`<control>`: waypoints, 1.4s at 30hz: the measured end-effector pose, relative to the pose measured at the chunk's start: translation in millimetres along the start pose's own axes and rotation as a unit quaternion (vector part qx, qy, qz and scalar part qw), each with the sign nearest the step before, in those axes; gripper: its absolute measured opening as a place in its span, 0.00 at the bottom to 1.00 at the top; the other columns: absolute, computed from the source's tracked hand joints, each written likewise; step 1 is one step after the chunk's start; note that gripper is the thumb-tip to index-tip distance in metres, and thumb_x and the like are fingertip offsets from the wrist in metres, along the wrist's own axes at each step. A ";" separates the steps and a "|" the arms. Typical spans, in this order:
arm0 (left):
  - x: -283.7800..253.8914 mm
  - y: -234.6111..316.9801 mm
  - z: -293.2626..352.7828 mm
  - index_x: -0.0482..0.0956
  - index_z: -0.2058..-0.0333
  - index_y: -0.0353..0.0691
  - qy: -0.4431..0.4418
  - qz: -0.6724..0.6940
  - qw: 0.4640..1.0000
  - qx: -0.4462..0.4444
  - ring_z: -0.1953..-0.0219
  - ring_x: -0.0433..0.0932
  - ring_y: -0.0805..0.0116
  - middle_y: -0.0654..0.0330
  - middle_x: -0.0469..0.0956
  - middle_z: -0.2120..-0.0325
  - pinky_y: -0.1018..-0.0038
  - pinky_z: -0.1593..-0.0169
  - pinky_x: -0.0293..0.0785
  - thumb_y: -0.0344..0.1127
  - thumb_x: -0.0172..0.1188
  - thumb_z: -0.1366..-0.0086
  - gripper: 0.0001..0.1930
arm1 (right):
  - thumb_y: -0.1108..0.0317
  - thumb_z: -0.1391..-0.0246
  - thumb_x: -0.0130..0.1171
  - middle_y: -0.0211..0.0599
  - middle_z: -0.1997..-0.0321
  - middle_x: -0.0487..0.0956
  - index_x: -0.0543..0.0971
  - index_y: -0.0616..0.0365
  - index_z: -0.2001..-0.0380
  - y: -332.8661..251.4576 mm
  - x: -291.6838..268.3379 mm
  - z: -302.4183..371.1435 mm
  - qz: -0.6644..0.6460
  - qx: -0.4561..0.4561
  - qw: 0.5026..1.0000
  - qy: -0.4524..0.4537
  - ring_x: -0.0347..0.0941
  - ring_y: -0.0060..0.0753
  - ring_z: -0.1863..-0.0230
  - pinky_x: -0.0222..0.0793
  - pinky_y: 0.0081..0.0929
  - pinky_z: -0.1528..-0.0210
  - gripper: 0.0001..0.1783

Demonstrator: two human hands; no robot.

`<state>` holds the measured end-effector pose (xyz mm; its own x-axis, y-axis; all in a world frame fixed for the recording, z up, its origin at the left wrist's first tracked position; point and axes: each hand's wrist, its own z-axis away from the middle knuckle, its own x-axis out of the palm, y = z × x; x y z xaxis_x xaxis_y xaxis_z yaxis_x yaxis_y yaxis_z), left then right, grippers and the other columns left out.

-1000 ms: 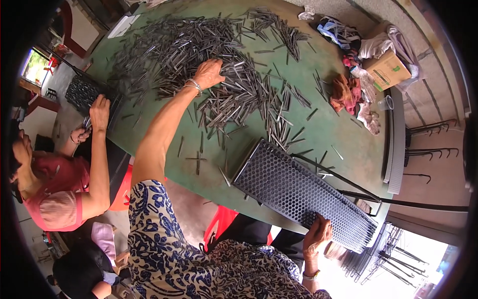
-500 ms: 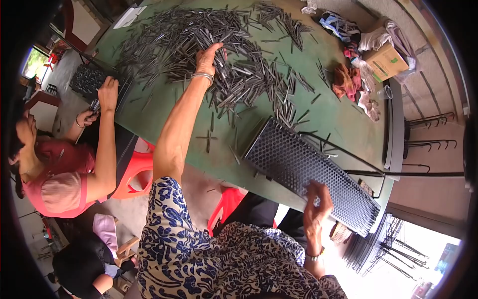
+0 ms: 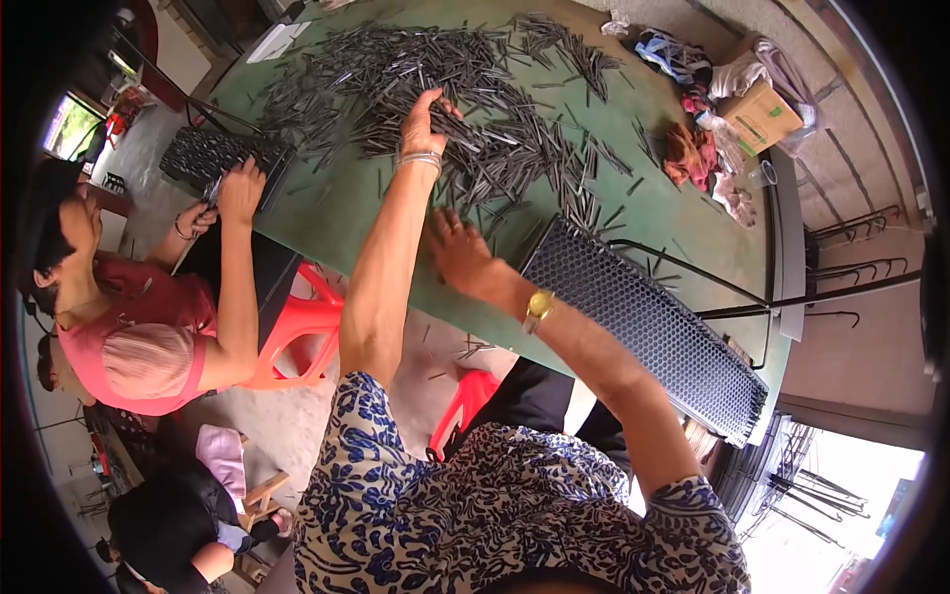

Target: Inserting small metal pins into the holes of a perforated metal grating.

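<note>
My left hand [image 3: 424, 127], a bracelet at its wrist, reaches into a big heap of thin dark strips [image 3: 396, 69] spread over the green table. Its fingers are closed around some of the strips. My right hand [image 3: 463, 255], with a gold-coloured watch on the wrist, is low over the table's near part, palm down. Its fingers are stretched out and nothing shows in them. Beneath my right forearm a long black rack full of round holes [image 3: 633, 322] slants along the near right of the table; few strips, if any, stand in it.
The green table [image 3: 396, 267] fills the middle. At left, a co-worker in red [image 3: 148, 307] handles strips at another black rack [image 3: 213, 158]. Cloths [image 3: 693, 158], a cardboard box [image 3: 762, 117] and a clear cup [image 3: 764, 175] are at far right. Black metal bars [image 3: 732, 287] stand behind the near rack.
My right hand has left the near rack and swung left and forward across the table, below the heap. My left hand stays at the heap. The view has shifted slightly.
</note>
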<state>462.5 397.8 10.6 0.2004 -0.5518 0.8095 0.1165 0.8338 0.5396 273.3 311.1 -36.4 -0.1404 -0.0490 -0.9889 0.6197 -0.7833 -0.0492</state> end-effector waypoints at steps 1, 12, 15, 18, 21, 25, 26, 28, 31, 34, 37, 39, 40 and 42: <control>-2.9 4.1 3.8 0.72 0.78 0.38 0.000 -0.001 1.000 0.005 0.79 0.72 0.64 0.58 0.72 0.82 0.63 0.71 0.75 0.30 0.62 0.43 0.09 | 0.66 0.47 0.51 0.58 0.28 0.46 0.56 0.62 0.34 10.8 -1.5 -7.1 0.013 0.009 1.000 -0.021 0.45 0.59 0.28 0.55 0.51 0.35 0.37; -4.9 -30.7 67.0 0.78 0.75 0.32 0.022 -0.147 0.984 0.099 0.83 0.76 0.67 0.58 0.78 0.81 0.72 0.79 0.74 0.29 0.66 0.47 0.07 | 0.54 0.42 0.55 0.54 0.36 0.67 0.63 0.62 0.38 147.3 -67.5 -17.3 -0.391 0.211 0.895 0.028 0.59 0.55 0.34 0.61 0.41 0.37 0.34; -10.7 -52.5 82.3 0.78 0.73 0.33 -0.029 -0.328 0.923 0.198 0.78 0.75 0.74 0.61 0.78 0.79 0.76 0.72 0.71 0.34 0.66 0.46 0.09 | 0.40 0.46 0.59 0.58 0.36 0.64 0.57 0.68 0.35 126.0 -80.1 0.0 -0.602 0.163 0.762 0.174 0.59 0.49 0.34 0.57 0.37 0.35 0.49; -18.6 -80.9 82.8 0.77 0.67 0.35 -0.004 -0.453 0.851 0.267 0.73 0.74 0.71 0.63 0.78 0.76 0.70 0.67 0.71 0.43 0.63 0.43 0.15 | 0.41 0.51 0.65 0.59 0.36 0.62 0.49 0.72 0.34 102.8 -78.1 -4.4 -0.676 0.090 0.695 0.226 0.58 0.45 0.34 0.53 0.33 0.34 0.58; -28.9 -96.3 84.2 0.77 0.66 0.35 0.007 -0.575 0.791 0.208 0.70 0.76 0.67 0.58 0.78 0.76 0.67 0.63 0.73 0.45 0.62 0.43 0.17 | 0.49 0.51 0.68 0.48 0.47 0.74 0.62 0.70 0.42 98.4 -53.0 -8.9 -0.583 0.148 0.740 0.302 0.68 0.33 0.46 0.63 0.30 0.42 0.44; -56.5 -110.6 93.5 0.75 0.59 0.36 -0.044 -0.589 0.774 0.229 0.66 0.80 0.64 0.53 0.81 0.70 0.67 0.62 0.74 0.39 0.61 0.42 0.16 | 0.52 0.50 0.68 0.45 0.51 0.76 0.65 0.68 0.45 87.4 -34.7 -14.9 -0.599 0.192 0.708 0.320 0.70 0.30 0.50 0.65 0.29 0.45 0.39; -61.5 -120.9 91.7 0.75 0.57 0.36 -0.081 -0.513 0.818 0.246 0.65 0.81 0.64 0.53 0.81 0.68 0.67 0.62 0.74 0.37 0.61 0.42 0.16 | 0.53 0.50 0.68 0.43 0.53 0.76 0.66 0.68 0.46 85.7 -28.5 -15.3 -0.602 0.211 0.697 0.326 0.70 0.30 0.52 0.66 0.29 0.47 0.37; -63.8 -130.3 92.7 0.74 0.58 0.36 -0.131 -0.451 0.847 0.249 0.62 0.81 0.64 0.53 0.81 0.65 0.69 0.60 0.75 0.37 0.62 0.42 0.15 | 0.55 0.49 0.67 0.41 0.55 0.78 0.67 0.67 0.48 87.0 -14.4 -13.1 -0.606 0.252 0.673 0.342 0.71 0.28 0.54 0.67 0.28 0.49 0.34; -59.3 -131.5 103.8 0.71 0.53 0.38 -0.139 -0.535 0.803 0.223 0.58 0.77 0.70 0.59 0.78 0.59 0.72 0.54 0.73 0.36 0.63 0.40 0.18 | 0.57 0.49 0.67 0.39 0.58 0.79 0.69 0.66 0.50 92.8 2.7 -8.0 -0.605 0.295 0.645 0.362 0.72 0.27 0.57 0.69 0.28 0.51 0.30; -51.9 -140.2 104.0 0.73 0.58 0.37 -0.128 -0.339 0.899 0.246 0.66 0.77 0.72 0.62 0.78 0.68 0.72 0.60 0.74 0.36 0.57 0.35 0.11 | 0.54 0.53 0.67 0.46 0.60 0.81 0.72 0.67 0.53 86.5 1.4 -8.7 -0.643 0.270 0.595 0.400 0.78 0.40 0.61 0.70 0.32 0.55 0.31; -72.0 -136.1 100.8 0.73 0.56 0.37 -0.092 -0.465 0.859 0.196 0.62 0.74 0.76 0.65 0.76 0.65 0.75 0.57 0.72 0.40 0.50 0.30 0.12 | 0.56 0.52 0.66 0.45 0.66 0.81 0.73 0.65 0.55 61.5 -14.6 -9.3 -0.540 0.295 0.654 0.440 0.77 0.42 0.66 0.71 0.33 0.58 0.27; -82.5 -140.0 102.9 0.72 0.55 0.38 -0.074 -0.523 0.833 0.165 0.61 0.73 0.78 0.66 0.75 0.64 0.77 0.56 0.71 0.42 0.47 0.28 0.14 | 0.56 0.50 0.64 0.47 0.67 0.80 0.73 0.62 0.57 50.1 -21.1 -7.4 -0.601 0.243 0.614 0.450 0.76 0.43 0.65 0.70 0.35 0.59 0.24; -81.3 -141.9 100.9 0.71 0.55 0.38 -0.109 -0.334 0.929 0.114 0.60 0.72 0.78 0.66 0.75 0.63 0.77 0.55 0.71 0.42 0.46 0.28 0.14 | 0.57 0.49 0.63 0.48 0.67 0.78 0.73 0.60 0.58 49.3 -20.1 -4.6 -0.585 0.256 0.631 0.440 0.75 0.43 0.64 0.69 0.36 0.59 0.21; -80.4 -143.5 97.3 0.71 0.54 0.37 -0.141 -0.127 0.980 0.059 0.60 0.72 0.78 0.66 0.74 0.63 0.77 0.55 0.70 0.43 0.46 0.28 0.15 | 0.57 0.48 0.62 0.48 0.67 0.77 0.73 0.59 0.57 51.7 -11.0 -6.2 -0.578 0.250 0.643 0.436 0.74 0.44 0.64 0.69 0.37 0.59 0.21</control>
<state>335.1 321.2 -109.3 -0.0984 -0.7377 0.6680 0.0103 0.6704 0.7419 311.7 275.0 -28.9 0.3372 0.9403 -0.0451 0.1331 -0.0951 -0.9865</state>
